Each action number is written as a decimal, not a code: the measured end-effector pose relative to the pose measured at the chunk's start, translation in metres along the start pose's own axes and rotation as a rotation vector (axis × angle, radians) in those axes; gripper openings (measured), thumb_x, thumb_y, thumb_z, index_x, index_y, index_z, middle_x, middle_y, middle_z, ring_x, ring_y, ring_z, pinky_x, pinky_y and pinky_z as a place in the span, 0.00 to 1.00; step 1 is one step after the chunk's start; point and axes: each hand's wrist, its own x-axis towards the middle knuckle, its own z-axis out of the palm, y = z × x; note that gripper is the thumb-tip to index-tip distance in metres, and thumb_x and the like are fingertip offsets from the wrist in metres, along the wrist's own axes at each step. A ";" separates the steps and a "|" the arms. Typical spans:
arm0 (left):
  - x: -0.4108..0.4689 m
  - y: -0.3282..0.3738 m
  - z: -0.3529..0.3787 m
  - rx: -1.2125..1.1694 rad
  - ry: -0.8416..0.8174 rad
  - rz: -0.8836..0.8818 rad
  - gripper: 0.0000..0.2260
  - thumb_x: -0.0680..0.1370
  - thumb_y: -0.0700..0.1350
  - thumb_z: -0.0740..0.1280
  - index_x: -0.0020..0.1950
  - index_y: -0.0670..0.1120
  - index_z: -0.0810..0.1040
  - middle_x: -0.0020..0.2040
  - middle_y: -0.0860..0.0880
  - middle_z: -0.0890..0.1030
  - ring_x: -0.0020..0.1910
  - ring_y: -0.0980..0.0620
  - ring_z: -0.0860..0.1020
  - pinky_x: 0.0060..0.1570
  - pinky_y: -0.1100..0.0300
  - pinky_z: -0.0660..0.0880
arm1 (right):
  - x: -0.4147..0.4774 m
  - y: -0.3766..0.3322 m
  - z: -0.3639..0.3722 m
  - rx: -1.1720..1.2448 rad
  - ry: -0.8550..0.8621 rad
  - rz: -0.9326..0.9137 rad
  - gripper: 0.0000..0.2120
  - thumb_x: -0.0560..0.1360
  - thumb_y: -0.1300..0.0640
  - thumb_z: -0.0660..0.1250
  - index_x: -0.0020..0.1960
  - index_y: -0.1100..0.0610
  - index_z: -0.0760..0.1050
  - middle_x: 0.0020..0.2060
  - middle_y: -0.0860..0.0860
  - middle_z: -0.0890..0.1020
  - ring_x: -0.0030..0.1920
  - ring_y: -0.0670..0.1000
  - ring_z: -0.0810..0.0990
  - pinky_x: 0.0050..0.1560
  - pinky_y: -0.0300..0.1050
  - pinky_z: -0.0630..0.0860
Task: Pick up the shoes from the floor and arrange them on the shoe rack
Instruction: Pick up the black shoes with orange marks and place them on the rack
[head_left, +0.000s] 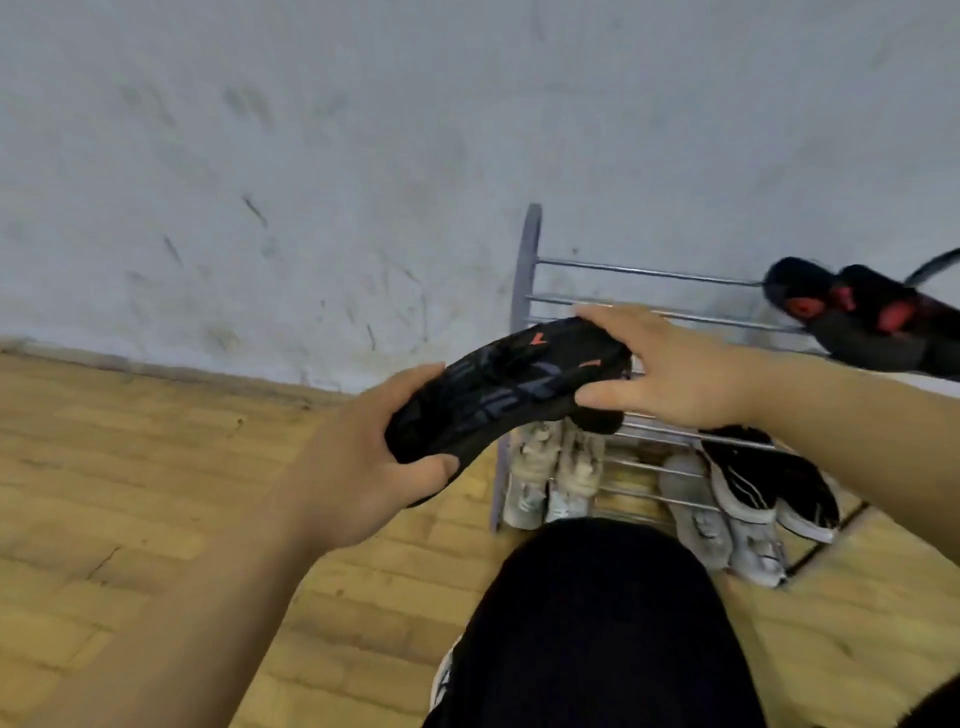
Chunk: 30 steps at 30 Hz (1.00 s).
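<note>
Grey wall (363, 130) behind, wood floor (130, 493) below. Rack (644, 270) stands against the wall. Its top tier carries a black-red shoe (857, 322) at the right; lower tiers carry a pale pair (550, 478) at the left and a black-white pair (769, 483) at the right. Black shoe (514, 384) is held in the air over the rack's left end. Left hand (358, 467) grip wraps its near end; right hand (670, 364) grip clasps the far end, thumb underneath.

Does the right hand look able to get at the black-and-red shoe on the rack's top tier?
Probably not yet: the right hand grips the black shoe with the left hand. Nothing else blocks the black-and-red shoe.
</note>
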 end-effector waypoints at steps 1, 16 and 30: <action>0.013 0.023 0.010 0.017 -0.045 0.062 0.30 0.74 0.48 0.77 0.69 0.71 0.70 0.54 0.69 0.81 0.53 0.68 0.79 0.46 0.73 0.74 | -0.023 0.019 -0.015 0.032 0.053 0.043 0.49 0.68 0.27 0.67 0.82 0.42 0.53 0.77 0.46 0.64 0.73 0.46 0.65 0.72 0.43 0.61; 0.047 0.333 0.418 0.547 -0.898 0.672 0.20 0.71 0.58 0.72 0.61 0.55 0.74 0.50 0.53 0.80 0.46 0.51 0.79 0.45 0.50 0.80 | -0.445 0.290 0.072 0.521 0.654 0.999 0.47 0.69 0.40 0.78 0.81 0.40 0.56 0.71 0.50 0.74 0.66 0.52 0.77 0.66 0.52 0.76; -0.057 0.273 0.674 0.903 -1.132 0.402 0.25 0.79 0.58 0.63 0.73 0.50 0.62 0.53 0.47 0.69 0.51 0.44 0.67 0.47 0.51 0.68 | -0.606 0.393 0.352 0.680 0.328 1.955 0.56 0.68 0.26 0.69 0.82 0.39 0.37 0.82 0.58 0.50 0.80 0.64 0.53 0.77 0.61 0.60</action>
